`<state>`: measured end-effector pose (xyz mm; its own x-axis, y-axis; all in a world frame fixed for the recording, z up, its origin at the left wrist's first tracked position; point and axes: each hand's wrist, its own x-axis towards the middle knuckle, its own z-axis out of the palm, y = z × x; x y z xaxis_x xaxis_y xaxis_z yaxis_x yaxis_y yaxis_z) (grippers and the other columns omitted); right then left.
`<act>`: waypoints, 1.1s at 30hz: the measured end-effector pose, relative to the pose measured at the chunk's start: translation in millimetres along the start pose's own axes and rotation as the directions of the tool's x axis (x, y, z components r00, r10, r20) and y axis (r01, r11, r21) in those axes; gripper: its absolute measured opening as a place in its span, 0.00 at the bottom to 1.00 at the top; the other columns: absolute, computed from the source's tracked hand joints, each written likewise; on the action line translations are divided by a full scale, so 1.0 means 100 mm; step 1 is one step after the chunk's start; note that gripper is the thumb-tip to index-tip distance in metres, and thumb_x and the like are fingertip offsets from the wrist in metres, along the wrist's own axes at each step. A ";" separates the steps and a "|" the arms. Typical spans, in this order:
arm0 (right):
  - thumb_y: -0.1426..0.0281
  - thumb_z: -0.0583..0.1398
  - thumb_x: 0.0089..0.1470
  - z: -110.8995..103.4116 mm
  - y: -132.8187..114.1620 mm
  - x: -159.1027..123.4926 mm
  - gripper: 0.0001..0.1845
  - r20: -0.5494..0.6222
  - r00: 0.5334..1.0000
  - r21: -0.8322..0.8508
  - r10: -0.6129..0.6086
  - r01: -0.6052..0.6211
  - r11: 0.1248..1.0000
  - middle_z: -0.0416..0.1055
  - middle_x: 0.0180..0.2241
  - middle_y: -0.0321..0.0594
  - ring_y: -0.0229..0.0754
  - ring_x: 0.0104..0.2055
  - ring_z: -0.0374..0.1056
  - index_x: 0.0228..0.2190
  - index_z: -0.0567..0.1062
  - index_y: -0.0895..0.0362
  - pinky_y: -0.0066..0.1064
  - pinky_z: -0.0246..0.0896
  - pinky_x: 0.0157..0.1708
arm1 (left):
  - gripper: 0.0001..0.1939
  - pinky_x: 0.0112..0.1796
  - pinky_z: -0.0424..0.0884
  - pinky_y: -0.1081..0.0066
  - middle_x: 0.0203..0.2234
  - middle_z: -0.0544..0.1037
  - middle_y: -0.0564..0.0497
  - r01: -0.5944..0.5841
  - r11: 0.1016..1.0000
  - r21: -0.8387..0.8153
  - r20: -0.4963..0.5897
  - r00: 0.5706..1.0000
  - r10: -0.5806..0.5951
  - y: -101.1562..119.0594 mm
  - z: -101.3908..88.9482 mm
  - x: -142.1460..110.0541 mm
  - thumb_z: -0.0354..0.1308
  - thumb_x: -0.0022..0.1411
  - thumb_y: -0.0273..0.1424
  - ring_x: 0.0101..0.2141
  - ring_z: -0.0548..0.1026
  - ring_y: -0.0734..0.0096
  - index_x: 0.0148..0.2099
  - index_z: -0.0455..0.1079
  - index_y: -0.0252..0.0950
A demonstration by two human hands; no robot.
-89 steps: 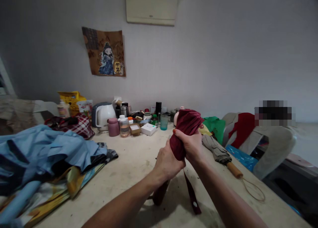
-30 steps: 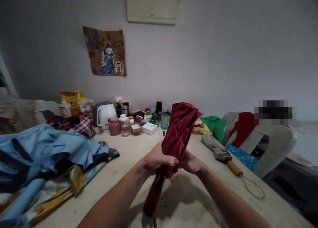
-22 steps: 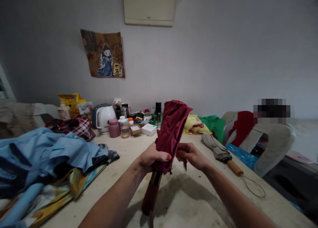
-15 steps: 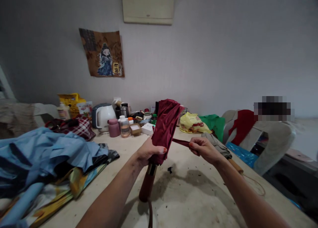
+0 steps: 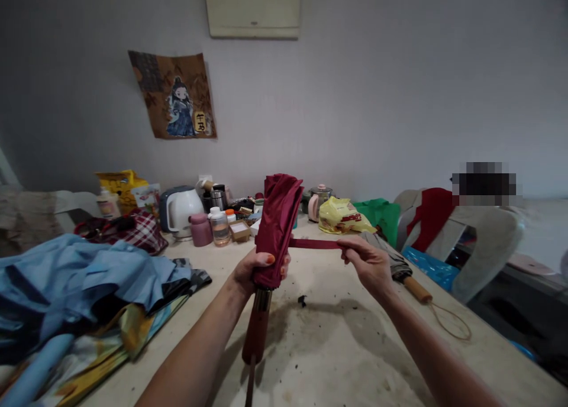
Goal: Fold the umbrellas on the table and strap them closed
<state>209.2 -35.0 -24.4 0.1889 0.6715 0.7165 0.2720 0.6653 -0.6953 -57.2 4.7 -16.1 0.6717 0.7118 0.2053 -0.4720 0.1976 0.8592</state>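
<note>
A folded dark red umbrella (image 5: 278, 226) stands nearly upright, tilted a little, above the middle of the table. My left hand (image 5: 261, 268) is wrapped round the lower part of its canopy. Below that hand the brown handle (image 5: 256, 336) points down, with a cord hanging from its end. To the right, my right hand (image 5: 366, 262) pinches the end of the umbrella's red strap (image 5: 317, 244) between thumb and fingers. The strap is stretched taut, almost level, out from the canopy.
A blue cloth heap (image 5: 110, 271) covers the table's left. Behind are a kettle (image 5: 186, 212), a pink jar (image 5: 202, 229) and a yellow plastic bag (image 5: 344, 217). A grey umbrella with a wooden handle (image 5: 417, 290) lies at the right edge, near a chair (image 5: 492, 247).
The umbrella and my left hand have shifted slightly left, and the umbrella is more upright. The strap is pulled out longer and straighter. My view has turned a little.
</note>
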 end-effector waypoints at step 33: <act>0.62 0.72 0.31 0.73 -0.57 0.05 0.30 0.225 0.816 0.347 0.532 -0.577 0.739 0.66 0.15 0.26 0.26 0.12 0.47 0.35 0.65 0.56 0.19 0.38 0.11 | 0.37 0.31 0.66 0.70 0.36 0.72 0.51 -0.087 0.565 0.821 -0.096 0.953 0.287 -0.26 0.29 0.14 0.64 0.43 0.26 0.32 0.71 0.67 0.56 0.57 0.35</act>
<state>125.8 -45.8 14.9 0.0862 0.9755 0.2023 -0.2357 0.2173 -0.9472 -18.9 -9.9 -21.7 0.4503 0.7997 0.3971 0.1432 -0.5037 0.8519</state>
